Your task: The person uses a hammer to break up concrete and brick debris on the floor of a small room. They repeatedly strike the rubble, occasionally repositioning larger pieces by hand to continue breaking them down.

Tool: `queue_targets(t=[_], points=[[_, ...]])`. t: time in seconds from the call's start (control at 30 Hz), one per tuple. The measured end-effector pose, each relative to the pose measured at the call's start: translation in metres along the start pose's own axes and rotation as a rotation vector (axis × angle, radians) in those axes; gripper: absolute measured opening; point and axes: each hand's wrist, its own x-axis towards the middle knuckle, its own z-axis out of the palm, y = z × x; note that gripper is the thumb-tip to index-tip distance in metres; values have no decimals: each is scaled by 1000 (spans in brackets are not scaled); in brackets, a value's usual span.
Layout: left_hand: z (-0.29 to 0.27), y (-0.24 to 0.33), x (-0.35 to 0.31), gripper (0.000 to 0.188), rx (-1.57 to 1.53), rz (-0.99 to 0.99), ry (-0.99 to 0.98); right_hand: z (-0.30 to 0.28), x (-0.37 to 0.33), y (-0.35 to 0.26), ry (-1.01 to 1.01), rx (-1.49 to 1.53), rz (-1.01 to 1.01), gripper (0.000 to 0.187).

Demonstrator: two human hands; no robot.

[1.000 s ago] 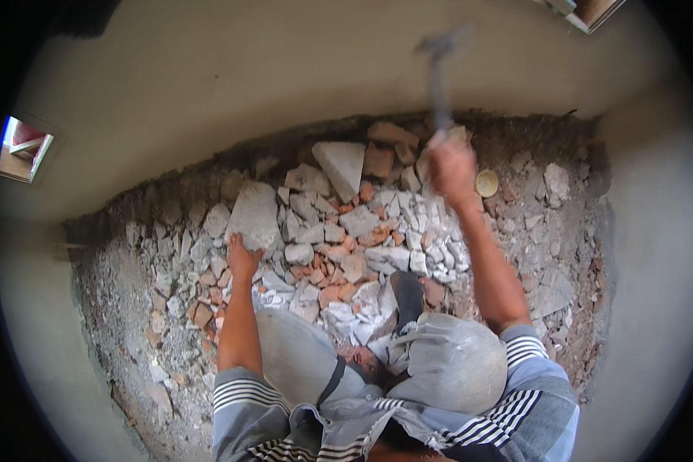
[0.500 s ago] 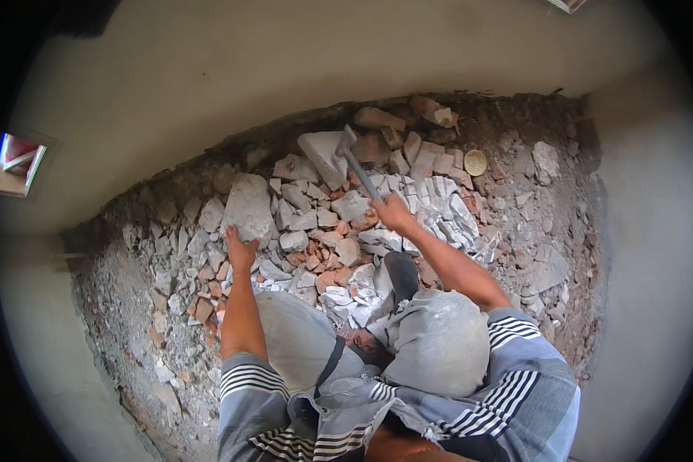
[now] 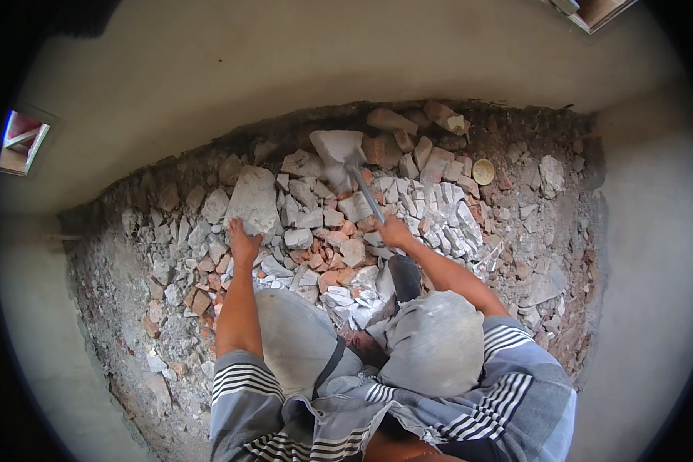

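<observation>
My right hand [image 3: 395,231] is wrapped round the handle of a hammer [image 3: 370,198]. Motion smears the hammer's head, which is at the lower part of a pale chunk of masonry [image 3: 337,142]; whether they touch, I cannot tell. On the left, my left hand [image 3: 244,243] rests against the near edge of a large grey slab [image 3: 253,199], its fingers stretched and the thumb apart. Between my hands lie broken grey pieces and reddish brick fragments [image 3: 335,240]. White broken pieces [image 3: 439,208] are heaped just beyond my right hand.
Plastered wall [image 3: 285,69] bounds the rubble at the back and on both sides. Larger bricks [image 3: 391,120] lie along the far edge. A round yellowish disc-like thing [image 3: 483,172] sits at the right. My dusty trouser knees [image 3: 431,343] and a dark shoe [image 3: 404,277] are close by.
The hammer's head has swung down from above the pale chunk to its lower part and is blurred. My left hand stays at the slab. The whole view has shifted slightly.
</observation>
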Motion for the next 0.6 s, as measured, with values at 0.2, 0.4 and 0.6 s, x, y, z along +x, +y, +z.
queue_targets(t=[0.2, 0.4, 0.6], points=[[-1, 3, -1, 96, 38, 22, 26, -40, 41, 75, 422, 148, -158, 48], [2, 0, -5, 97, -37, 26, 29, -282, -22, -69, 961, 864, -629, 27], [-7, -4, 2, 93, 65, 59, -37, -89, 17, -69, 793, 118, -207, 25]])
